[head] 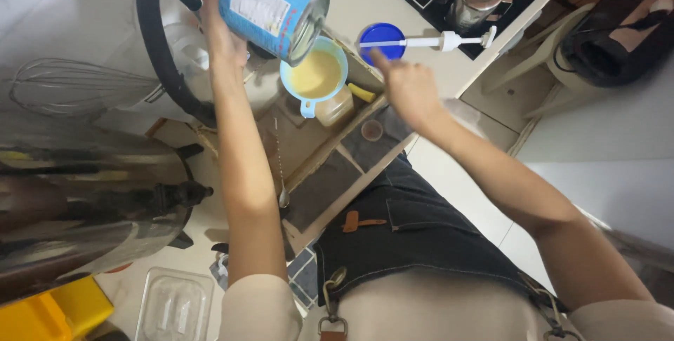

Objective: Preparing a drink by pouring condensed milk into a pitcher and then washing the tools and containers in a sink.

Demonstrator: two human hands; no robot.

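From my remote seat I see the left hand (223, 36) wrapped around a large blue metal can with a white label panel (272, 5), the grip closed on its body and the can tipped so its open mouth points down at a light blue plastic funnel-like cup with a small handle (314, 78), which is nearly full of pale cream-coloured liquid. The cup sits on top of a clear container (335, 108) inside a recessed, wood-edged bay of the surface (365, 1). The right hand (411, 92) reaches toward a round blue lid (382, 38) carrying a white pump dispenser head (439, 41); its index finger is stretched out near the lid while the other fingers are curled loosely, holding nothing that I can make out. I judge the pour needs care: the cup is close to its brim, so I would keep the can's rim low and directly over the cup's centre, ease the tilt back and let the level drop before adding more. A long thin metal spoon (281, 172) lies in the bay below, a wire whisk (67, 85) rests to the left, and a large steel urn (77, 201) stands beside it.
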